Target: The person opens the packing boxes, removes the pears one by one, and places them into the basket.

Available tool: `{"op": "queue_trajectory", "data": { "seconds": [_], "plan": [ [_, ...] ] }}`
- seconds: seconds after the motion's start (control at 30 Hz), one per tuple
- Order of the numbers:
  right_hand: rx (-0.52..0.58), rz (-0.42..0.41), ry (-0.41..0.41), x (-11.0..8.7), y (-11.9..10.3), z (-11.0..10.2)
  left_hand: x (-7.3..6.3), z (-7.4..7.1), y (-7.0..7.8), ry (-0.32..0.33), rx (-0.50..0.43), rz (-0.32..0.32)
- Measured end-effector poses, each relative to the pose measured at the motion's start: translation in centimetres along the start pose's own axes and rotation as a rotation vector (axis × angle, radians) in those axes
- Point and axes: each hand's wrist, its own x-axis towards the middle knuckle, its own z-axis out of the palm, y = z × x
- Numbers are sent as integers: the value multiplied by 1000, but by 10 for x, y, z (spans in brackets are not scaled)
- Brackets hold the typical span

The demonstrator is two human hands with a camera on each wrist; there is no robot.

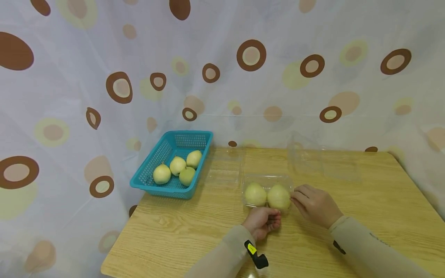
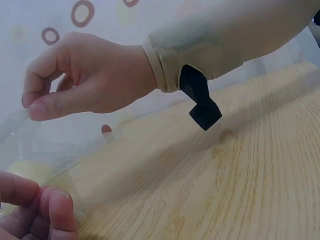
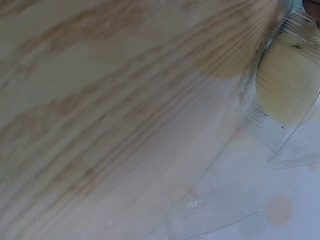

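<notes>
A clear plastic box (image 1: pixel 267 178) stands near the middle of the table, with two pale yellow-green pears (image 1: pixel 255 195) side by side in it. My left hand (image 1: pixel 262 224) is at the box's front, its fingers curled and thumb and forefinger pinching the near edge. At the right end, my right hand (image 1: pixel 314 204) pinches the clear plastic between thumb and fingers; the left wrist view shows this right hand (image 2: pixel 95 75) from the side. One pear (image 3: pixel 286 80) shows through the ribbed plastic wall in the right wrist view.
A blue-green basket (image 1: pixel 158 190) holding several pears (image 1: pixel 162 174) stands at the table's left back. Behind the box lies another clear plastic container (image 1: pixel 224 170). More clear containers (image 1: pixel 306 158) stand at the back right, near the spotted curtain (image 1: pixel 222 92).
</notes>
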Motion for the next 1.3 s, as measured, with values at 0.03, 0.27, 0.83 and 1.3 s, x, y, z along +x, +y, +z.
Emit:
{"op": "queue_trajectory", "data": {
  "seconds": [0.03, 0.27, 0.83, 1.3],
  "plan": [
    [-1, 1, 4, 0, 0, 0, 0, 0, 0, -2, 2, 1],
    [-33, 30, 32, 3, 3, 0, 2, -1, -1, -10, 3, 6],
    [52, 390, 44, 10, 11, -1, -2, -1, 0, -20, 7, -12],
    [341, 840, -126, 7, 18, 13, -1, 1, -3, 10, -15, -5]
  ]
}}
